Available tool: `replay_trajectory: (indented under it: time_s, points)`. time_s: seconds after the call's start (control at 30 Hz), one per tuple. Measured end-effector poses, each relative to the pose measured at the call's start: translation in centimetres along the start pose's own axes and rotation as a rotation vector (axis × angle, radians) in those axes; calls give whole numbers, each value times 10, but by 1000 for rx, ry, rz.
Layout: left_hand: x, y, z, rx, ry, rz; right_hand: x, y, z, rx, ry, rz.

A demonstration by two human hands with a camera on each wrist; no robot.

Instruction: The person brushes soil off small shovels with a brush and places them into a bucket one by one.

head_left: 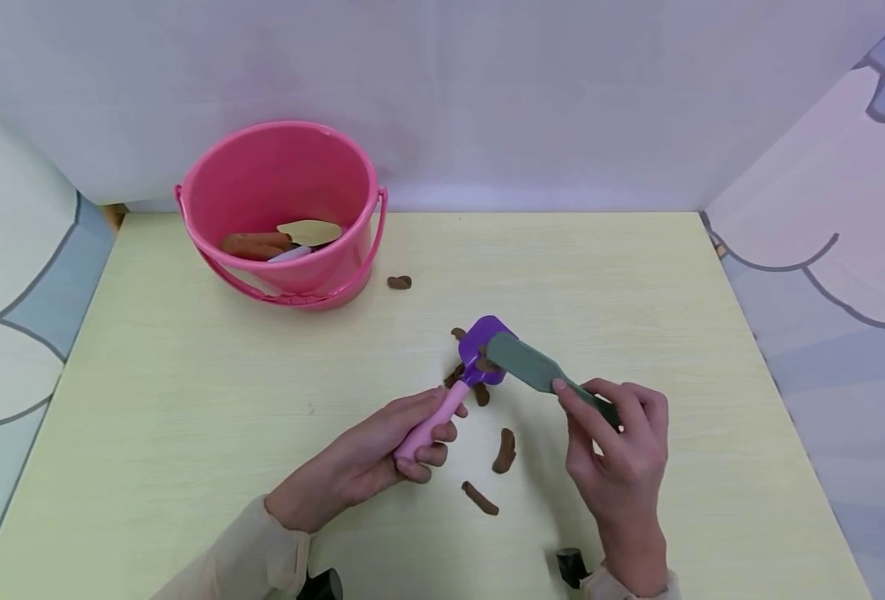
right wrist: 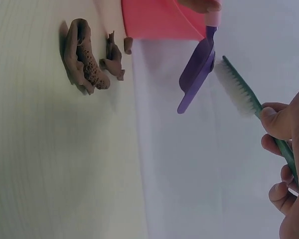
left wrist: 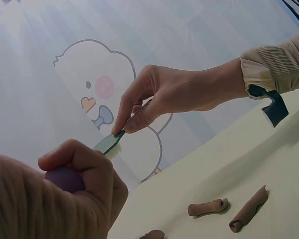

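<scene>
My left hand (head_left: pixel 393 437) grips the pink handle of a small toy shovel (head_left: pixel 480 333) with a purple blade. Some brown bits lie on that blade. A green brush (head_left: pixel 525 363) is pinched in my right hand (head_left: pixel 626 446), its head overlapping the shovel blade in the head view. From the right wrist, the brush's white bristles (right wrist: pixel 234 87) face the purple blade (right wrist: pixel 195 64), which is raised above the table. Brown curled pieces lie below and near the shovel, including one short piece (head_left: pixel 504 451) and a thinner one (head_left: pixel 480 498). Their material is unclear.
A pink bucket (head_left: pixel 285 187) stands at the back left, with brown pieces and pale items inside. Another small brown piece (head_left: pixel 399 282) lies beside it. Behind the pale table (head_left: pixel 712 417) hangs a light curtain (head_left: pixel 532 108), with patterned cloth at both sides.
</scene>
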State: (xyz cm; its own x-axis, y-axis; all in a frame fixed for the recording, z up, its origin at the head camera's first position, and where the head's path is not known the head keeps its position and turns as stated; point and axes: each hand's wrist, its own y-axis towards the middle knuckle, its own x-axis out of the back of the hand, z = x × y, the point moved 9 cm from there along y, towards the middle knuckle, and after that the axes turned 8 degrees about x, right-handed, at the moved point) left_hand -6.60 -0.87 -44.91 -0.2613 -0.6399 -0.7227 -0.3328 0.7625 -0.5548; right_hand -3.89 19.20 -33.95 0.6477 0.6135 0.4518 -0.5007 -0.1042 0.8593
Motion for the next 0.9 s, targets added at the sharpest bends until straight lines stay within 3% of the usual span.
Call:
replay_trajectory:
  time_s: [0.13,0.33,0.6,0.9]
  points:
    - [0,0,0,-2,-3,-1,2,2,-1,-25,36,-25]
    - [0,-1,-1,0,2,3,-4,-2,2,-34,84,61]
    - [0,-2,-5,-24,10,-2,-7,-6,4,-6,87,104]
    - [-2,-2,-4,-12,-24,12,-5,-7,6,6,42,50]
